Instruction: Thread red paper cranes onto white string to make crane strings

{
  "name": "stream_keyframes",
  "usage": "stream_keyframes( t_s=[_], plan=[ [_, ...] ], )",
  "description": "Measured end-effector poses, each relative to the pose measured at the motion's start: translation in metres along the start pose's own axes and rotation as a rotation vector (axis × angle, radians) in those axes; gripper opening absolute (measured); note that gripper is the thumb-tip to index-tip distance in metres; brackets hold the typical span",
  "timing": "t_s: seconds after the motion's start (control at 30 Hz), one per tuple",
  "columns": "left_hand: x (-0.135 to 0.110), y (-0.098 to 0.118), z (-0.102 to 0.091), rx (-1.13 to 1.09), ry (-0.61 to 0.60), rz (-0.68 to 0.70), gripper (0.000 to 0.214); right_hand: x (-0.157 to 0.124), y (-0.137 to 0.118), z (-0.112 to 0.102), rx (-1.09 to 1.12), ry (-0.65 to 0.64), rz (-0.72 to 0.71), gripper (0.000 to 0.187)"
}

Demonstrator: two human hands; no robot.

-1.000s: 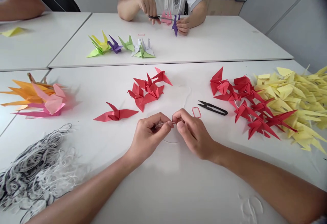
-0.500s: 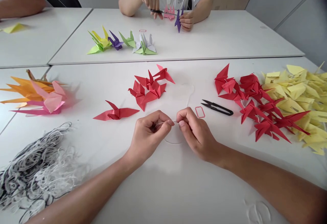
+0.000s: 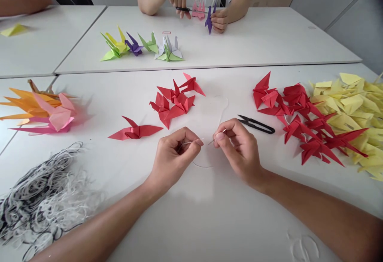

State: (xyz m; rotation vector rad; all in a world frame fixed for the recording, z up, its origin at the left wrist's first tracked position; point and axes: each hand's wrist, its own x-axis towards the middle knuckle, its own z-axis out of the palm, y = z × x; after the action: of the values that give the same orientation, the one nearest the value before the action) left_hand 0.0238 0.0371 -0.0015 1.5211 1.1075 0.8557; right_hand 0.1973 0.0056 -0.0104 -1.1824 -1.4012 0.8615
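Note:
Between the thumb and forefinger of my left hand (image 3: 175, 154) is the end of a white thread (image 3: 203, 166), which loops down over the table between my hands. My right hand (image 3: 239, 150) pinches a thin, straight needle (image 3: 211, 141) whose tip points toward my left fingertips, a small gap apart. Whether the thread passes through it is too small to tell. Just beyond my right hand lie black thread snips (image 3: 256, 124). A single red paper crane (image 3: 136, 131) rests left of my left hand, and several red cranes (image 3: 173, 101) cluster farther back.
More red cranes (image 3: 302, 122) and a pile of yellow cranes (image 3: 353, 102) lie at right. Orange and pink cranes (image 3: 56, 110) stand at left, above tangled black and white strings (image 3: 38, 198). Across the table, a person's hands (image 3: 220, 20) hold scissors (image 3: 191, 10) and a purple crane (image 3: 209, 22).
My right hand has moved slightly away from my left, turning so that the needle shows. It now covers the small red-outlined rectangle. My left hand has barely moved.

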Motion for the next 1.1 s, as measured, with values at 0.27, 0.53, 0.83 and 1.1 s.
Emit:
stream_keyframes(
  t_s=[0.27, 0.53, 0.83, 1.1],
  plan=[
    [0.0013, 0.0002, -0.0003, 0.024, 0.039, -0.001, 0.017, -0.0004, 0.0019, 0.0018, 0.195, -0.039, -0.031, 0.006],
    [0.0016, 0.0002, -0.0011, 0.055, 0.043, 0.006, 0.018, 0.0028, 0.0026, 0.0027, -0.013, -0.089, -0.057, 0.011],
    [0.0005, 0.0021, -0.0013, 0.032, 0.051, -0.035, 0.017, 0.0023, -0.0008, 0.0012, -0.095, -0.214, 0.039, 0.009],
    [0.0006, 0.0017, -0.0010, 0.032, 0.021, -0.016, 0.019, 0.0071, -0.0007, 0.0025, -0.119, -0.151, -0.053, 0.012]
  ],
)
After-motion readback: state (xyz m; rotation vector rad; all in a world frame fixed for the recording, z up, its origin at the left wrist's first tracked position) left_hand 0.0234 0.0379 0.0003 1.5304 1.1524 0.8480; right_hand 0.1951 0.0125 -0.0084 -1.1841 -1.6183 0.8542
